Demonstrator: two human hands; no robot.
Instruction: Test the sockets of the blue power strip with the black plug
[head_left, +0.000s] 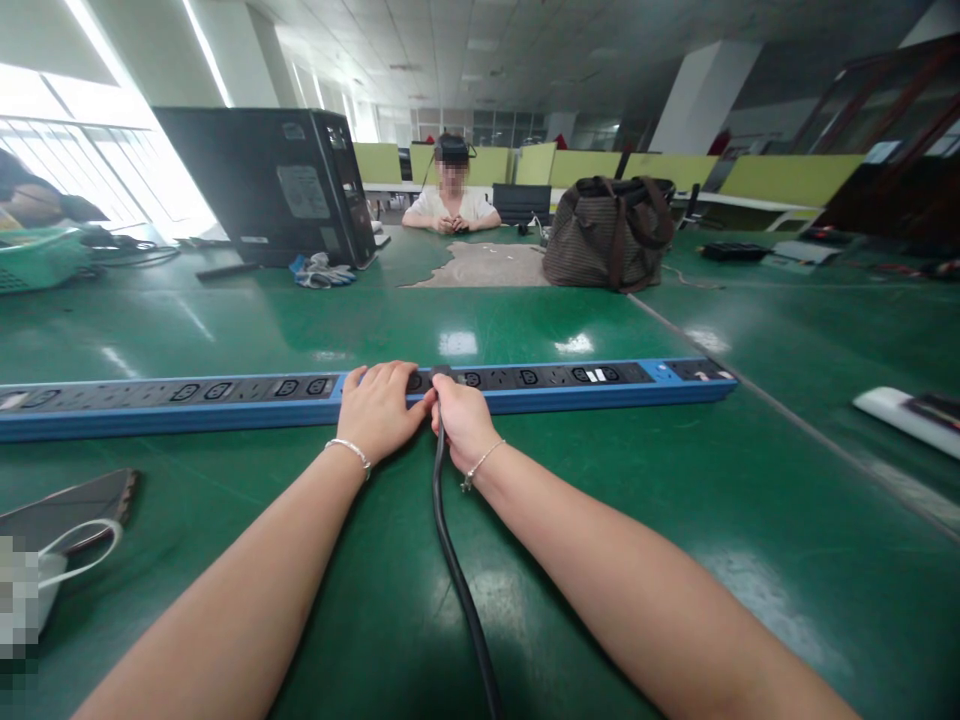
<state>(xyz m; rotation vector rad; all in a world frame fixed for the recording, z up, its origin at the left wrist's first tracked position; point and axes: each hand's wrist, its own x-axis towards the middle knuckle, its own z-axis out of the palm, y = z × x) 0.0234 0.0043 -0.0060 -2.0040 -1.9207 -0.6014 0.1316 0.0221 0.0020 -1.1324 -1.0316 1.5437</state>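
A long blue power strip [525, 400] with a black socket face lies across the green table in front of me. My left hand [379, 405] rests over its middle, fingers across the top and thumb pointing toward the plug. Close beside it, my right hand [465, 410] grips the black plug [441, 372] of a power cord at one of the sockets. My fingers hide how far the plug sits in the socket. The black cord [457, 570] runs from that hand down toward the table's near edge.
A black computer case [262, 185] stands at the back left, gloves [322, 270] beside it. A brown bag [607, 235] sits at the back right. Across the table sits a person [452, 200]. Left lies a dark flat device [82, 505]; right, a white object [911, 415].
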